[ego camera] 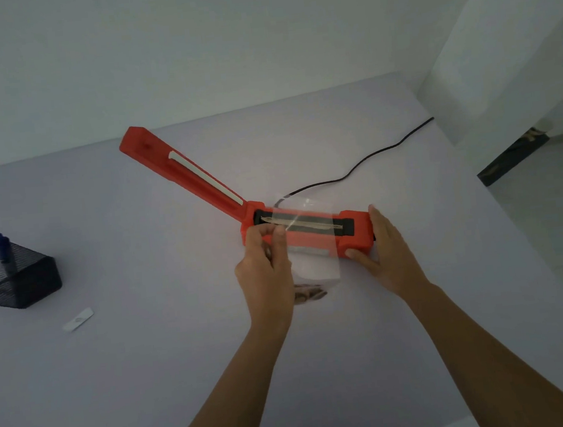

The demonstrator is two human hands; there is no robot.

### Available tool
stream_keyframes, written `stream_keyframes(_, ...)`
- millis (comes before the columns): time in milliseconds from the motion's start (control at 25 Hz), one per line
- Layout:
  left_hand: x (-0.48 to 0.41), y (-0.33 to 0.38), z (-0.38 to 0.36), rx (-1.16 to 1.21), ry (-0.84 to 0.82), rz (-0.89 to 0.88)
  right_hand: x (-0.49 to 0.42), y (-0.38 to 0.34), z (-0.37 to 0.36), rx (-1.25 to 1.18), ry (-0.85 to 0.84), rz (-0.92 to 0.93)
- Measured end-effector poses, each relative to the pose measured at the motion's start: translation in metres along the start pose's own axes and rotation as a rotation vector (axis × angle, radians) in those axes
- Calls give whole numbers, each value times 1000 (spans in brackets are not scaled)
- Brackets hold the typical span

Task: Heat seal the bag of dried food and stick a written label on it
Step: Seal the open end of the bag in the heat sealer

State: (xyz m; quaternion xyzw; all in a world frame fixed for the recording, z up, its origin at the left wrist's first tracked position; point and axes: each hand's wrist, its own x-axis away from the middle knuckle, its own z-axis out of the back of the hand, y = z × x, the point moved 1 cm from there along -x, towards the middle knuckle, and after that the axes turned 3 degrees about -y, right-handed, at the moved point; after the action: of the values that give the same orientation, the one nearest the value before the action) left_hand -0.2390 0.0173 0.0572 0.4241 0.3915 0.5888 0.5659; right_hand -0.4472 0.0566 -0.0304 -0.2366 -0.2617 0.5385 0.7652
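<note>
A red heat sealer point(310, 236) lies on the white table with its arm point(183, 169) raised open to the upper left. A clear plastic bag point(314, 265) is draped over the sealer's base, its open end across the sealing strip point(303, 224) and brown dried food point(310, 295) at its near end. My left hand point(266, 266) pinches the bag's left edge at the strip. My right hand point(385, 251) rests against the right end of the sealer's base, fingers spread. A small white label point(78, 319) lies on the table to the left.
A black mesh pen holder point(13, 278) with a blue marker point(1, 250) stands at the far left. The sealer's black power cord point(371, 156) runs back right toward the wall. The table's right edge point(500, 213) drops off to the floor.
</note>
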Motion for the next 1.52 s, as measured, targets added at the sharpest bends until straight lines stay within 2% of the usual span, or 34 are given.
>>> stream_keyframes(80,-1,-6,19,4,18,40,9,-20,1,-4,123,39)
stream_keyframes(160,-3,-14,41,-8,50,75,28,-49,-8,-118,273,167)
stream_keyframes(200,-3,-19,54,-10,70,90,39,-65,-20,-182,264,214)
stream_keyframes(280,-2,-32,82,-24,111,115,60,-98,-52,-311,97,243)
stream_keyframes(400,-1,-59,121,-59,152,168,82,-142,-101,-401,-275,198)
stream_keyframes(520,1,-87,150,-43,180,252,96,-170,-141,-392,-409,193)
stream_keyframes(720,-11,-128,174,-54,112,324,114,-177,-180,-429,-397,38)
stream_keyframes(880,-26,-152,177,-228,0,302,118,-177,-194,-360,-392,-10)
stream_keyframes(1000,-34,-163,178,-323,-42,253,114,-175,-198,-253,-314,-6)
stream_keyframes(1240,-42,-175,173,-388,-54,267,111,-175,-197,-331,-276,-97)
stream_keyframes(1520,-40,-178,172,-478,-39,195,108,-173,-196,-264,-278,-78)
